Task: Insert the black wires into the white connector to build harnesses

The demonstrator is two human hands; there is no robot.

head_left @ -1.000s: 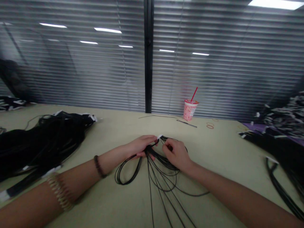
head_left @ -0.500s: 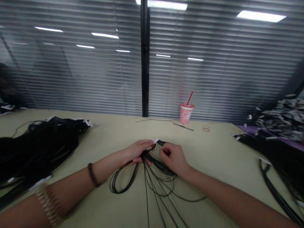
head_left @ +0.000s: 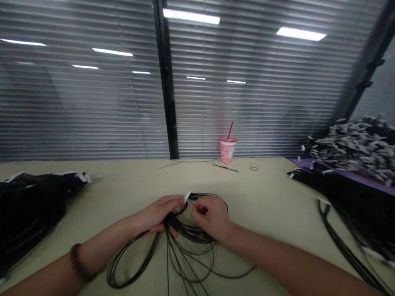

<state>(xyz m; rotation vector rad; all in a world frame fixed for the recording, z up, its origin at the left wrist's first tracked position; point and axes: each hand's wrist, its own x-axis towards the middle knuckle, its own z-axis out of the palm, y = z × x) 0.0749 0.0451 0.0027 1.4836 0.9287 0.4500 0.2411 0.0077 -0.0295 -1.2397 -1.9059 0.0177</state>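
A coiled bundle of thin black cables [head_left: 193,233] lies at the middle of the table, its loose strands trailing toward the front edge. My left hand [head_left: 163,213] is closed round the left part of the bundle, with a white tag [head_left: 187,197] by its fingertips. Beside it on the right, my right hand [head_left: 211,216] is closed in a pinch at the inner side of the coil. What its fingertips hold is too small to make out. A cable loop [head_left: 132,263] hangs out below my left wrist.
Black cable piles lie at the left [head_left: 33,205] and right [head_left: 348,205]. Many white-ended pieces [head_left: 354,148] are heaped on purple material [head_left: 299,163]. Toward the back stand a pink cup with a straw [head_left: 227,151], a thin dark tool [head_left: 225,167] and rubber bands [head_left: 254,168].
The camera view has turned to the right, so everything appears further left. Both hands stay on the bundle, my right hand still pinched close to the white tag.
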